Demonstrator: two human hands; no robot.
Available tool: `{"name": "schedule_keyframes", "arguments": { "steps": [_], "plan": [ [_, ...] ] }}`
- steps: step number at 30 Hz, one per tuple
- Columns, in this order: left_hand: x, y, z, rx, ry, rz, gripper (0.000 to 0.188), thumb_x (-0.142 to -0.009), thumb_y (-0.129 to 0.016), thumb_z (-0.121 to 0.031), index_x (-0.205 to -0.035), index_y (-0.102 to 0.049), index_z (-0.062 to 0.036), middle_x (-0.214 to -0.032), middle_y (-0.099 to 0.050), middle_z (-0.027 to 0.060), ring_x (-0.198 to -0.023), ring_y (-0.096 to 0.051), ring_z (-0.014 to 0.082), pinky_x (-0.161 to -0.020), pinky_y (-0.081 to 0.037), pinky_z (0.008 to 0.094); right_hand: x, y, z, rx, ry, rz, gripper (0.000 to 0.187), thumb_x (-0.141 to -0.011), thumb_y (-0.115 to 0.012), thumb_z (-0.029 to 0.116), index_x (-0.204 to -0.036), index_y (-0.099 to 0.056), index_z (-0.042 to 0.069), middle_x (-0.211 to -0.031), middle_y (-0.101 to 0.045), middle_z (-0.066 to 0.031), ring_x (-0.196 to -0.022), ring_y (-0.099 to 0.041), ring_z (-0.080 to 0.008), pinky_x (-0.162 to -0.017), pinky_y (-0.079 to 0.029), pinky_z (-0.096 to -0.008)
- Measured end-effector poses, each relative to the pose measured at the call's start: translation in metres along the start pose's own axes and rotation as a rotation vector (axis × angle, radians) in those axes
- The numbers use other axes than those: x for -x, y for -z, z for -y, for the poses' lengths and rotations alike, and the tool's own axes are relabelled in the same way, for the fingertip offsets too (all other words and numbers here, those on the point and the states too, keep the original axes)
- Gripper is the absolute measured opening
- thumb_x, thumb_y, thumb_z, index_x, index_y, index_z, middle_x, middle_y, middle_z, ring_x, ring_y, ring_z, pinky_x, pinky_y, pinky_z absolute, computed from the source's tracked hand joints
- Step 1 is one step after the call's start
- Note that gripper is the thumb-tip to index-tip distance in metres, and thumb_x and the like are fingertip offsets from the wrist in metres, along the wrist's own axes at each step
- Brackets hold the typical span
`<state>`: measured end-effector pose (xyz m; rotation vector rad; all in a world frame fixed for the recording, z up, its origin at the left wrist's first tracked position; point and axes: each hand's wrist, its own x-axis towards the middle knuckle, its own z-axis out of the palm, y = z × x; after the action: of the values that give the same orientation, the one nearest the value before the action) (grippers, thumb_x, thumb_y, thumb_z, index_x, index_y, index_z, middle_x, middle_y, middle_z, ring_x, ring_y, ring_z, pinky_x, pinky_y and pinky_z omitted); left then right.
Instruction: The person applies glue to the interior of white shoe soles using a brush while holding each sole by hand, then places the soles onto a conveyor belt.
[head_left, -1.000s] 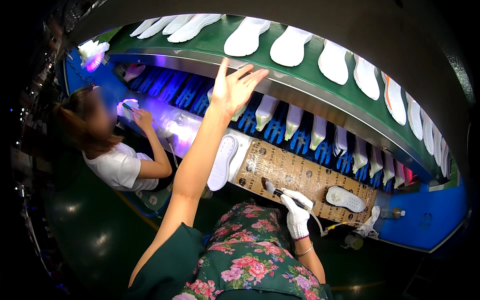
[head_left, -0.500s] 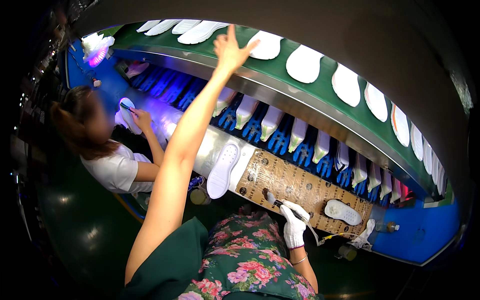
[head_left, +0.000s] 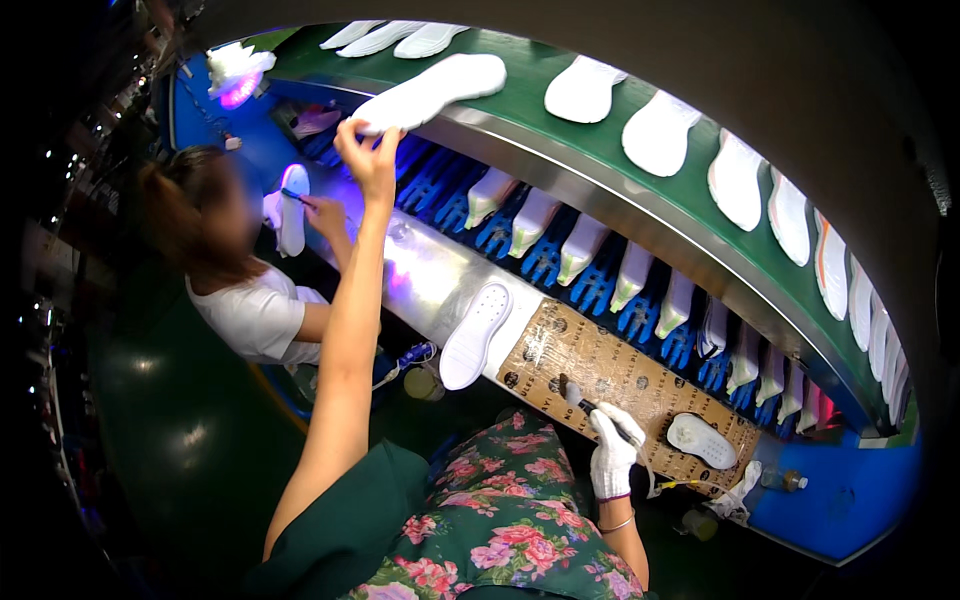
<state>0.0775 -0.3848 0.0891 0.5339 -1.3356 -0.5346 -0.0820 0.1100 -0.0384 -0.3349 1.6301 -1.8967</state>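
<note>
My bare left hand [head_left: 372, 160] is stretched far forward and pinches one end of a white shoe sole [head_left: 435, 88] between thumb and fingers. That sole is tilted over the front edge of the green conveyor belt [head_left: 520, 55]. My right hand [head_left: 612, 458], in a white glove, is closed around a dark-handled brush [head_left: 580, 399] at the front edge of a cardboard-covered surface [head_left: 590, 350]. A thin tube runs down from beside this hand. A pale sole with small holes [head_left: 477, 336] lies to the left of the cardboard, and another perforated sole [head_left: 700, 441] rests on its right part.
More white soles [head_left: 657, 133] line the upper belt. Below it, several white shoe uppers [head_left: 583, 246] sit among blue racks [head_left: 540, 262]. At left a co-worker [head_left: 250, 290] brushes a sole [head_left: 293, 212]. A bottle [head_left: 783, 480] and crumpled white cloth [head_left: 738, 492] are at the right.
My left hand has gone from reaching over the belt to gripping a sole, drawn back toward the belt's front edge. The view has shifted slightly; the right hand still holds the brush.
</note>
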Motion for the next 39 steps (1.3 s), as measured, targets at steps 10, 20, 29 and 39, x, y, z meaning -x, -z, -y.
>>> {"name": "schedule_keyframes", "arguments": {
  "steps": [10,20,29,39],
  "plan": [
    [0.137,0.061,-0.153,0.212,0.488,0.049,0.063,-0.084,-0.054,0.001,-0.145,-0.039,-0.0043,-0.138,-0.049,0.0084,-0.119,-0.049,0.015,-0.097,-0.045,0.0282,-0.01,0.014,0.058,-0.231,0.166,-0.021,0.019,-0.083,-0.066,-0.003,-0.102,-0.069,-0.005,-0.108,-0.069,-0.0162,-0.094,-0.066,-0.0212,-0.082,-0.052,-0.0309],
    [0.314,0.007,-0.174,0.745,1.612,0.68,0.047,-0.099,-0.048,-0.029,-0.132,-0.052,0.0033,-0.117,-0.065,0.0144,-0.102,-0.066,0.0222,-0.092,-0.052,0.0331,0.003,-0.025,0.121,0.037,0.357,0.357,0.017,-0.073,-0.075,-0.006,-0.089,-0.072,-0.005,-0.096,-0.072,-0.0153,-0.089,-0.067,-0.0223,-0.082,-0.052,-0.0316],
    [0.333,0.012,-0.241,1.369,2.055,0.689,0.119,-0.075,-0.013,-0.094,-0.147,-0.038,-0.0027,-0.129,-0.056,0.0282,-0.116,-0.057,0.049,-0.099,-0.046,0.0562,0.006,0.0,0.119,0.274,0.38,0.3,0.018,-0.077,-0.078,0.0,-0.094,-0.076,0.001,-0.089,-0.072,-0.008,-0.078,-0.067,-0.0134,-0.068,-0.053,-0.0271],
    [0.329,-0.022,-0.262,1.114,1.712,0.746,0.113,-0.076,-0.004,-0.091,-0.136,-0.047,-0.005,-0.106,-0.064,0.0201,-0.09,-0.068,0.034,-0.078,-0.057,0.0454,-0.018,-0.007,0.128,0.575,0.978,0.212,0.031,-0.072,-0.075,-0.001,-0.103,-0.073,0.006,-0.094,-0.071,-0.0105,-0.082,-0.066,-0.0252,-0.074,-0.051,-0.0338]
  ]
}}
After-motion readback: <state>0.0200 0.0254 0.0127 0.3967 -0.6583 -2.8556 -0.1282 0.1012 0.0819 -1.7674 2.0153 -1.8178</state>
